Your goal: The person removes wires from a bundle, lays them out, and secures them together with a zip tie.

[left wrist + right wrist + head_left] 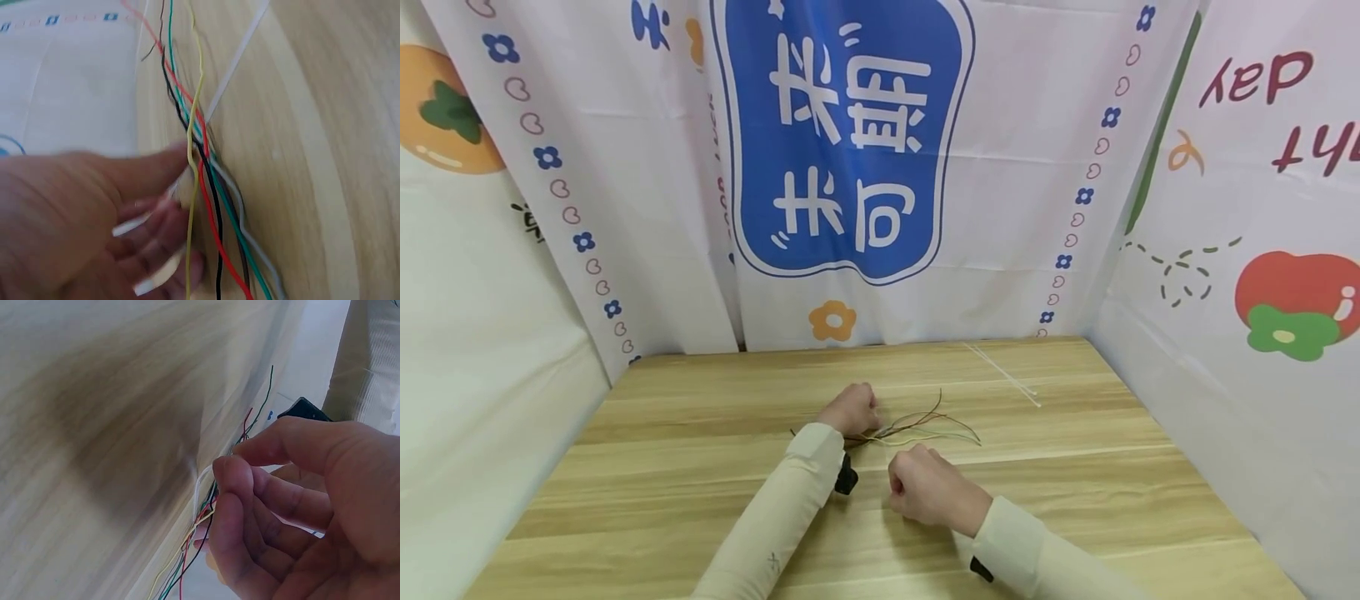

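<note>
A loose bundle of thin coloured wires (951,435) lies on the table: yellow, red, black, green and grey. My left hand (850,408) holds the bundle where the strands gather, its thumb (153,165) against them and its fingers curled behind. Pieces of white strip (132,225) show among those fingers. A white cable tie (239,59) runs from the gathered wires toward the near side. In the right wrist view, its white band (199,484) bends up to the pinched thumb and index finger of my right hand (275,494). Their exact grip is partly hidden.
Two white cable ties (1007,377) lie near the back right of the wooden table (1112,467). Printed white curtains (647,275) rise behind the table and along both sides. Black wrist cameras (846,475) sit under the sleeves.
</note>
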